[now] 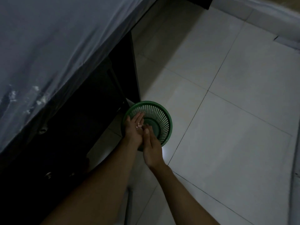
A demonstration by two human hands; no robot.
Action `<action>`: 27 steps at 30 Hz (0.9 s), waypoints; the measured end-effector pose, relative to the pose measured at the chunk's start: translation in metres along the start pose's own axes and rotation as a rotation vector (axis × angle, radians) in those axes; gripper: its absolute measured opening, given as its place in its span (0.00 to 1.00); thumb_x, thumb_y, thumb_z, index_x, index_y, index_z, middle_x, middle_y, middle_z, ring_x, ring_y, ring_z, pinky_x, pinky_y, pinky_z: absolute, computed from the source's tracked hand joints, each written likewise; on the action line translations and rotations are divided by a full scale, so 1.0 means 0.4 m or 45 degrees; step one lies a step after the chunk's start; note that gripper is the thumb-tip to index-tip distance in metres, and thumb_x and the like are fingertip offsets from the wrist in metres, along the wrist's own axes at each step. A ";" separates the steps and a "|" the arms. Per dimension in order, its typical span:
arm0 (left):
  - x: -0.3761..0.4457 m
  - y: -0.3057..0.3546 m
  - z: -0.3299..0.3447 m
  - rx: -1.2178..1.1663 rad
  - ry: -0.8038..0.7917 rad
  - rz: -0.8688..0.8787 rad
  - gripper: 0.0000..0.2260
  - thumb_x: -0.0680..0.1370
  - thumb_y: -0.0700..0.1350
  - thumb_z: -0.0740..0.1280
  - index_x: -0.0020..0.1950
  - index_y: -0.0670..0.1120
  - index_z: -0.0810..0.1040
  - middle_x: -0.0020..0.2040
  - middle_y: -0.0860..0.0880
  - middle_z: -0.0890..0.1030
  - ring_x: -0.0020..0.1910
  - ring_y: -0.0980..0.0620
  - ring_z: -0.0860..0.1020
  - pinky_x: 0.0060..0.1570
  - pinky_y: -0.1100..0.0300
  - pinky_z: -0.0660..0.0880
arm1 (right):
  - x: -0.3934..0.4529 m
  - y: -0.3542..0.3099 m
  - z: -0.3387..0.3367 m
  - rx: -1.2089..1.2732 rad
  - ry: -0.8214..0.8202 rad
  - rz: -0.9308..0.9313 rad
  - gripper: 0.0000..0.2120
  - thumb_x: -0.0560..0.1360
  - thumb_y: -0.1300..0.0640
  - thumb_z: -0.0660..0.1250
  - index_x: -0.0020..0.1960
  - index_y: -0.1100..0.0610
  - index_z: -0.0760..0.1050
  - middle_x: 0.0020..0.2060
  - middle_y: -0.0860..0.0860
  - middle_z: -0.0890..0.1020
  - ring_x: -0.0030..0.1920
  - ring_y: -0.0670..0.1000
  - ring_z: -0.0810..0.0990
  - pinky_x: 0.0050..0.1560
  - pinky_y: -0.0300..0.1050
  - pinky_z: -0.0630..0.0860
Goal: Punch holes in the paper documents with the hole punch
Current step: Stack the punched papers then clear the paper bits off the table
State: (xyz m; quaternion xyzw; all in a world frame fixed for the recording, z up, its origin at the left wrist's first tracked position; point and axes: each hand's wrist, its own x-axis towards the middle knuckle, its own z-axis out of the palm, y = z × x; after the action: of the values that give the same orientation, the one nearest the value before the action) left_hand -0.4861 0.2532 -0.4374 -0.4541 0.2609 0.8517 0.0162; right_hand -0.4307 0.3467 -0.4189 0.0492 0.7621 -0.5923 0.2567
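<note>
A small cluster of pale paper bits [139, 126] is seen lying on the upturned palm of the left hand [134, 129], which is held flat with its fingers straight and stretched out over the mouth of a green slatted bin [159, 116]. The right hand [151, 147] is held edge-on just to the right of the left one, its fingers straight and together, with the fingertips [146, 127] touching or nearly touching the left palm beside the paper bits; whether contact is made cannot be told in the dim light. Nothing is gripped by either hand. Both bare forearms are stretched from the near edge towards the bin. The bin is set on the floor [235, 111], which is laid with large pale tiles with dark joints, and its inside is seen down to the round bottom. To the left of the bin a dark piece of furniture [97, 119] is seen, too shadowed for detail. Above it, at the far left, a tabletop covered with a grey-blue cloth [56, 46] is visible, and a few white scraps [37, 98] are scattered near its edge.
</note>
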 end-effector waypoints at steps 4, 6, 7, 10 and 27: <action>0.011 0.008 -0.005 0.003 0.015 -0.032 0.28 0.85 0.57 0.45 0.75 0.41 0.67 0.73 0.44 0.71 0.75 0.43 0.65 0.73 0.45 0.60 | 0.006 -0.011 -0.007 -0.010 0.013 -0.158 0.24 0.85 0.44 0.49 0.78 0.50 0.64 0.76 0.46 0.66 0.77 0.42 0.60 0.78 0.43 0.56; 0.020 0.008 -0.013 0.085 0.002 -0.026 0.29 0.85 0.58 0.44 0.75 0.41 0.68 0.73 0.44 0.72 0.75 0.43 0.65 0.73 0.46 0.59 | -0.006 -0.025 -0.003 -0.060 -0.040 -0.350 0.23 0.85 0.47 0.49 0.77 0.52 0.66 0.75 0.47 0.68 0.76 0.43 0.62 0.77 0.43 0.58; 0.023 0.007 -0.015 0.116 0.003 -0.017 0.29 0.85 0.58 0.43 0.74 0.41 0.68 0.72 0.44 0.72 0.75 0.43 0.66 0.75 0.47 0.58 | -0.009 -0.026 0.000 -0.083 -0.072 -0.402 0.22 0.85 0.49 0.49 0.76 0.54 0.66 0.75 0.48 0.69 0.76 0.44 0.63 0.77 0.44 0.59; 0.024 0.007 -0.018 0.157 -0.011 0.003 0.30 0.85 0.58 0.42 0.73 0.40 0.69 0.72 0.44 0.73 0.75 0.44 0.65 0.76 0.47 0.57 | 0.009 -0.011 0.007 -0.143 -0.115 -0.327 0.25 0.85 0.43 0.47 0.77 0.53 0.65 0.76 0.48 0.67 0.77 0.44 0.61 0.77 0.49 0.58; -0.003 0.023 -0.016 -0.033 -0.151 -0.106 0.38 0.79 0.70 0.43 0.78 0.47 0.64 0.76 0.42 0.66 0.76 0.37 0.61 0.72 0.38 0.58 | 0.035 0.038 0.009 -0.119 -0.066 -0.120 0.33 0.80 0.31 0.42 0.76 0.45 0.66 0.76 0.46 0.66 0.77 0.45 0.60 0.78 0.53 0.58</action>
State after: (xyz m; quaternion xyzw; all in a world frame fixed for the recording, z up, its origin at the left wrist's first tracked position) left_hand -0.4828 0.2426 -0.4352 -0.4137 0.2294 0.8789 0.0612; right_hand -0.4358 0.3446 -0.4393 -0.0140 0.7835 -0.5685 0.2503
